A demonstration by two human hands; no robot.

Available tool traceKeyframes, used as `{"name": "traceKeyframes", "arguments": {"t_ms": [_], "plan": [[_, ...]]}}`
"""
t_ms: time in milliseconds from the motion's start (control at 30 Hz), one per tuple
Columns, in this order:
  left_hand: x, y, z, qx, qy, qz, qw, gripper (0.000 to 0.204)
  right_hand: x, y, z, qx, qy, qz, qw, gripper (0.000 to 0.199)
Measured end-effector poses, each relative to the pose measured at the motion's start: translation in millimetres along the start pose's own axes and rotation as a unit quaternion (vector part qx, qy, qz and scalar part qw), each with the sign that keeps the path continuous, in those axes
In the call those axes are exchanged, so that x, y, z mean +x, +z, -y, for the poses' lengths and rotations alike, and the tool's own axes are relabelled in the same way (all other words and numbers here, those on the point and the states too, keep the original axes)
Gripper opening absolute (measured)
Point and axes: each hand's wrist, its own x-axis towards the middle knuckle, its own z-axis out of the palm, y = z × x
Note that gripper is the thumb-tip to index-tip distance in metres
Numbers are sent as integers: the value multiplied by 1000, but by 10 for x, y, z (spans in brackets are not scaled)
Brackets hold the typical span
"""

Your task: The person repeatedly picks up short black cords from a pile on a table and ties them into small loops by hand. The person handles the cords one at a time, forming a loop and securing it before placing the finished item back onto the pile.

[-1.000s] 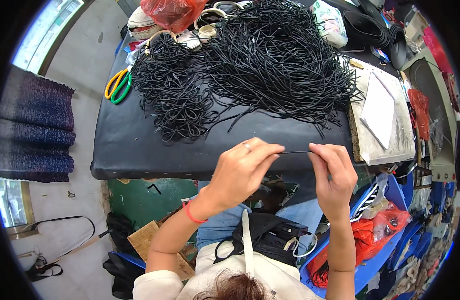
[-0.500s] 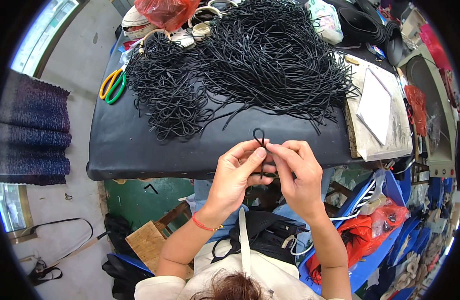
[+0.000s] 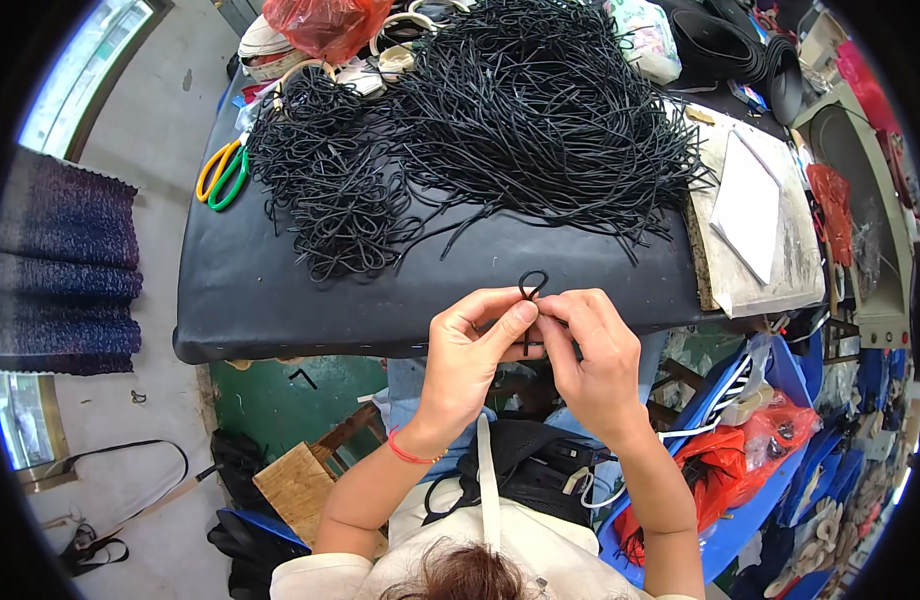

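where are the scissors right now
In the head view, the yellow and green scissors lie at the far left of the black table, just left of the smaller pile of looped black cords.

We are counting two hands, left [image 3: 470, 365] and right [image 3: 595, 355], pinching one looped cord [image 3: 532, 284]. We are listing two cord heaps on one black table [image 3: 280, 310]: a knotted heap [image 3: 330, 190] and a loose heap [image 3: 540, 110]. We are also noting one pair of scissors [image 3: 220, 172], one red bag [image 3: 325, 25], one white sheet [image 3: 750, 205] and one red wristband [image 3: 412, 455].
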Motion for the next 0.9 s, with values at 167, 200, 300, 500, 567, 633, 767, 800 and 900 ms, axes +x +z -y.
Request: {"name": "traceKeyframes", "arguments": {"t_ms": [167, 200, 300, 500, 567, 633, 767, 800, 900], "plan": [[67, -105, -144, -117, -9, -38, 992, 10, -61, -113, -31, -37, -17, 24, 999, 19], [78, -172, -173, -135, -32, -23, 990, 10, -66, -151, -56, -45, -17, 24, 999, 19], [84, -202, -168, -96, -126, 15, 987, 9, -51, -180, -56, -77, -47, 26, 996, 22], [46, -185, -145, -43, -167, 49, 984, 10, -15, -107, -66, -82, -111, 45, 989, 25], [45, -178, -165, -6, -162, 55, 985, 10, -29, -92, -80, -70, -108, 39, 991, 23], [39, -188, -151, 19, -156, 67, 985, 11, -56, -71, -104, -58, -100, 33, 993, 22], [3, -203, -93, 24, -131, 86, 987, 11, -53, -70, -70, -27, -73, 27, 997, 21], [-2, -204, -92, 21, -122, 85, 989, 11, -43, -79, -66, -27, -70, 30, 997, 21], [6, -217, -131, 2, -100, 24, 995, 14, -63, -181, -90, -79, -58, 43, 994, 22]]}}
